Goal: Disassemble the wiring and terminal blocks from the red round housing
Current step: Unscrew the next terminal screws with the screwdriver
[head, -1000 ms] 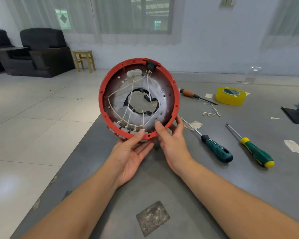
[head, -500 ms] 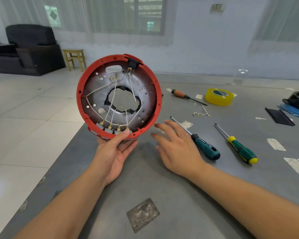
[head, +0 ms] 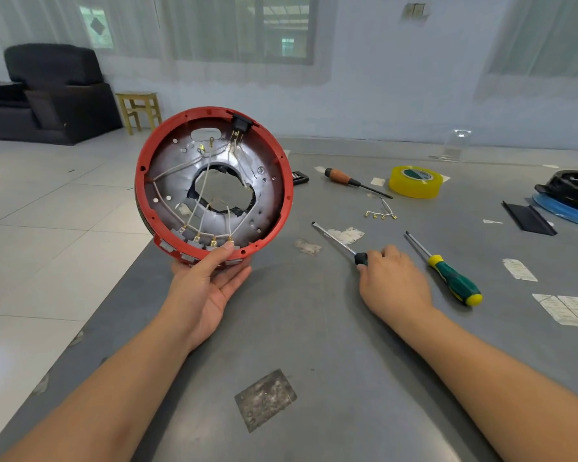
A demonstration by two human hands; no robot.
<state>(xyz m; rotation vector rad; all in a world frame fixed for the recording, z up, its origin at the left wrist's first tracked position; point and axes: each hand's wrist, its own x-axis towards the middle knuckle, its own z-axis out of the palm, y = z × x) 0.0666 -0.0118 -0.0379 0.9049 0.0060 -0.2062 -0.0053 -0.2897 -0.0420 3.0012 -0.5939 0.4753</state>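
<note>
Head view:
Left hand: gripping the red round housing by its lower rim, holding it tilted above the counter at 10 o'clock.
Wiring: running to terminal blocks inside.
Right hand: curling over the screwdriver handle at 3 o'clock.

The scene is evenly lit by soft daylight admitted through the curtained window. Faint shadows are cast on the grey table below it. Straight lines are bowed toward the edges, and slight softness is seen throughout.
</note>
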